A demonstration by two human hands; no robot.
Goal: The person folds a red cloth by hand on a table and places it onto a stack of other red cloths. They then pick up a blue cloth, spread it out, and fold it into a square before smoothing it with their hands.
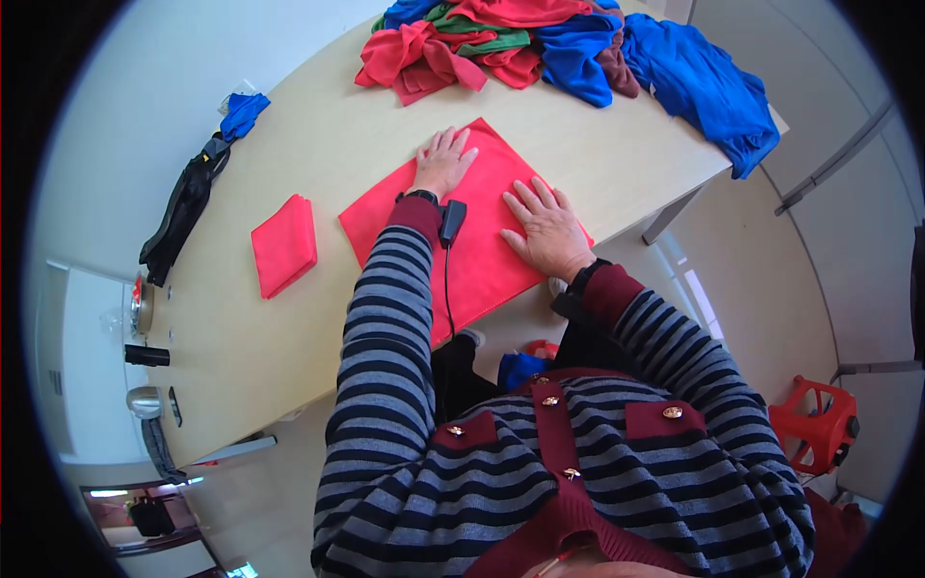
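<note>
A red cloth [472, 241] lies spread out flat at the table's near edge, one corner pointing away from me. On its far left part rests my left hand [444, 164], palm down with the fingers stretched out. My right hand [547, 231] lies flat on the cloth's right side, fingers spread. Neither hand grips anything. To the left of the spread cloth sits a red folded cloth [284, 247], a compact stack with its layered edge showing. A black device with a cable [452, 223] is strapped at my left wrist.
Crumpled red, green and blue cloths [491, 43] are heaped at the far side of the pale table [289, 356]. A blue cloth [699, 87] hangs over the table's right corner. Black fabric [183, 212] lies along the left edge. A red stool [815, 424] stands at right.
</note>
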